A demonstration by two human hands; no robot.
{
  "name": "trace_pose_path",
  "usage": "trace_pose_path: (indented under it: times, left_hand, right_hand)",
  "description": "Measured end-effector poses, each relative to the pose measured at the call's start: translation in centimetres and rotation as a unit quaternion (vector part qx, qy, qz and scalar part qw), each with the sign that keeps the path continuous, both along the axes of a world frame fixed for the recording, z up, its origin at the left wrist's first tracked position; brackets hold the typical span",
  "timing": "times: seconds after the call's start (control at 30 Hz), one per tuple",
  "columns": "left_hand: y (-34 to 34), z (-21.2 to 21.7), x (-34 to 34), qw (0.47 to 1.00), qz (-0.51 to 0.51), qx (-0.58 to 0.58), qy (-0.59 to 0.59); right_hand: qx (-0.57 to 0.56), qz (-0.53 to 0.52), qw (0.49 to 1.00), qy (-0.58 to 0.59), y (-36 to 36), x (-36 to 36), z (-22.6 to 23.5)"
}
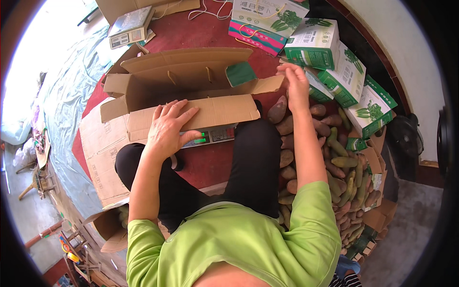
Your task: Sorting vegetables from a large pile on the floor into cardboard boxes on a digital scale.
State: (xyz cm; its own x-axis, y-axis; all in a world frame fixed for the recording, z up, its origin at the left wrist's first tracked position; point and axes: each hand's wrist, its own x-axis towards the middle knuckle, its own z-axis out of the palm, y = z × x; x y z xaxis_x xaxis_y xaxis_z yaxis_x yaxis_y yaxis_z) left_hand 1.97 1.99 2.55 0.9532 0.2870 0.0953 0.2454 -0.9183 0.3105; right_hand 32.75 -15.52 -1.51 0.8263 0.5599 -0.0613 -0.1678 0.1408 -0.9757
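An open cardboard box [167, 81] lies in front of me with its flaps spread; two cord loops and a green patch show on it. My left hand [169, 125] rests on the near flap [224, 109], fingers spread and thumb pointing right. Beside the tip of the right-hand flap [267, 85] is my right hand [295, 86], fingers loosely bent and apart; whether it touches the flap is unclear. Under the box's near side, a scale [217, 136] shows a lit green display.
Brown and green root vegetables [342, 162] are heaped along my right side. Beyond them stand white-and-green printed cartons [313, 43]. A second scale [130, 29] sits at the far left, near a pale blue sheet [71, 100]. Flattened cardboard [103, 153] lies left of my knee.
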Motion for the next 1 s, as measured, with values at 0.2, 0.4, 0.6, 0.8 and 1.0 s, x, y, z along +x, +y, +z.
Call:
trace_pose_path:
  times: [0.2,0.4,0.6,0.8,1.0]
  left_hand:
    - [0.2,-1.0,0.3,0.998,0.043,0.029,0.032]
    - [-0.2,-0.7,1.4,0.994,0.055,0.01,0.095]
    - [0.0,-0.8,1.6,0.993,0.06,0.007,0.105]
    - [0.1,-0.5,1.5,0.993,0.06,0.006,0.104]
    - [0.4,-0.2,1.4,0.993,0.034,-0.027,0.105]
  right_hand:
    - [-0.145,0.011,0.813,-0.564,2.2,-4.6,5.6]
    - [-0.312,0.273,0.714,-0.564,6.0,-9.8,2.6]
    - [-0.385,0.321,0.666,-0.552,5.6,-10.4,2.6]
    - [-0.354,0.141,0.688,-0.617,3.1,-8.3,2.1]
    - [-0.468,0.114,0.724,-0.493,3.1,-3.2,0.1]
